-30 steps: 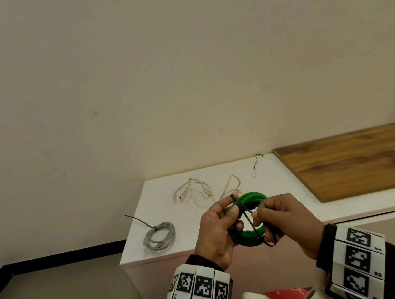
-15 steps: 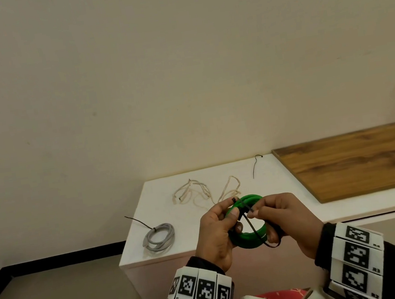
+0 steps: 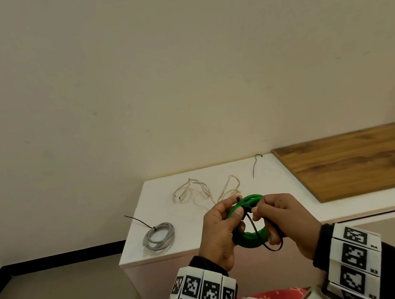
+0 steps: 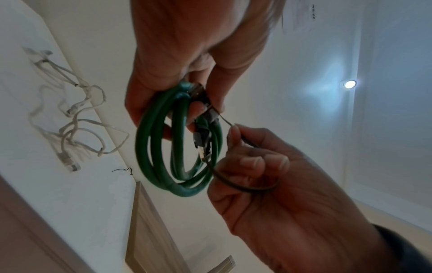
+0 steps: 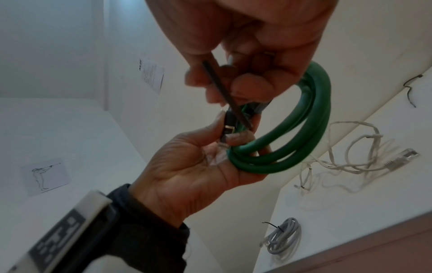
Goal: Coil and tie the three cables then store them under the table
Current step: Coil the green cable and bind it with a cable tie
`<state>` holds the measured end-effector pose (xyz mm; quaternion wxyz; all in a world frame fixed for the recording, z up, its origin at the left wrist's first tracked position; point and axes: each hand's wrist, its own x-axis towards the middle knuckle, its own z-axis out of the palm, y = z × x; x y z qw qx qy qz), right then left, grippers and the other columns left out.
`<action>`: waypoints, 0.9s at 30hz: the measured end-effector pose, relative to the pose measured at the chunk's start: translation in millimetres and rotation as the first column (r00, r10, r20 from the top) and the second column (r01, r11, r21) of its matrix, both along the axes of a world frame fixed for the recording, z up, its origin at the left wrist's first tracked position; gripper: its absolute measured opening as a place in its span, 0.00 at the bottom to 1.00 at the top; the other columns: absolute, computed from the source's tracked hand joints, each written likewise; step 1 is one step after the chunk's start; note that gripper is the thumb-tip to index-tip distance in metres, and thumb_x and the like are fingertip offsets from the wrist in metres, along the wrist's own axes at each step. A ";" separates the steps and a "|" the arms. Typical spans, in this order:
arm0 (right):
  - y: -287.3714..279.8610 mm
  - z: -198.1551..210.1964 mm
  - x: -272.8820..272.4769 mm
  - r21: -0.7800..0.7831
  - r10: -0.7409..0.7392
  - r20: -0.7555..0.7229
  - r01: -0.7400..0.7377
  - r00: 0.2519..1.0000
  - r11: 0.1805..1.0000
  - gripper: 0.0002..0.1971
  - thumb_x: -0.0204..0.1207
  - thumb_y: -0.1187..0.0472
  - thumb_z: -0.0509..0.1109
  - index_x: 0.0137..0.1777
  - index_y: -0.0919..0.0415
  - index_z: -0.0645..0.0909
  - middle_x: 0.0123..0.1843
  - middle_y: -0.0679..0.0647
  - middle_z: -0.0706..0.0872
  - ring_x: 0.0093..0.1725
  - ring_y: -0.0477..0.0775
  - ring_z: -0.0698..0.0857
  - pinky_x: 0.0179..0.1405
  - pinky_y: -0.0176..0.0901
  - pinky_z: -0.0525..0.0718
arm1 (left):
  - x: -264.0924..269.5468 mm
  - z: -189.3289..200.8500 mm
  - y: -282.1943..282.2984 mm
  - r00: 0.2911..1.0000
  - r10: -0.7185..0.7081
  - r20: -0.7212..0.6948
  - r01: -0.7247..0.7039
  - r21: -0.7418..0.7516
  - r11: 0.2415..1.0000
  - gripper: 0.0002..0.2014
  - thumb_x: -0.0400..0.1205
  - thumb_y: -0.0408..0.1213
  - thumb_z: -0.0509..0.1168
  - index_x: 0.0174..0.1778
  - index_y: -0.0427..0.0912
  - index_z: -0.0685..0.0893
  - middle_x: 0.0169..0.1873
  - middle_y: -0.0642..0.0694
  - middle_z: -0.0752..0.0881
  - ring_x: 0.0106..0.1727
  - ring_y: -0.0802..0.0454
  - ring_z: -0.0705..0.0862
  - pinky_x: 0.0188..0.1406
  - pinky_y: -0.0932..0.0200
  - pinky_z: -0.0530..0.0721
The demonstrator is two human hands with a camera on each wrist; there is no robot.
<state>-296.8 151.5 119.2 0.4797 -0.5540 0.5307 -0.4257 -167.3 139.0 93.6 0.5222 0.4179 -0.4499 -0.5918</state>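
You have drawn the black zip tie (image 3: pixel 253 226) tighter around the green cable coil (image 3: pixel 252 239): left hand (image 3: pixel 219 233) fingers gripping the coil, right hand (image 3: pixel 282 221) fingers pinching the tail, cable 2 of 3 nearly tied.

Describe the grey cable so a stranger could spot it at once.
Find the white table against the wall, then its front left corner. The grey cable lies there, coiled and cinched with a black tie, unlike the loose cream cable behind it and the green cable in the hands.
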 end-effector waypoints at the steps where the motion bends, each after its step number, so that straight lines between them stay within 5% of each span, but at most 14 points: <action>1: -0.2 -0.5 0.1 -0.003 -0.002 0.003 0.002 1.000 1.000 0.12 0.77 0.68 0.61 0.31 0.65 0.77 0.10 0.51 0.72 0.11 0.46 0.70 0.26 0.41 0.75 | 0.2 0.1 -0.1 1.000 0.000 0.000 0.000 0.000 1.000 0.13 0.81 0.24 0.58 0.58 0.40 0.81 0.37 0.46 0.83 0.22 0.60 0.74 0.32 0.58 0.76; 27: 0.0 -2.8 1.5 -0.007 0.000 0.009 0.000 1.000 1.000 0.12 0.76 0.70 0.60 0.32 0.65 0.77 0.10 0.50 0.72 0.11 0.46 0.70 0.25 0.40 0.75 | 0.5 -0.4 1.3 1.000 -0.019 -0.009 0.019 -0.003 1.000 0.14 0.81 0.24 0.58 0.59 0.39 0.81 0.36 0.46 0.82 0.23 0.60 0.73 0.31 0.59 0.76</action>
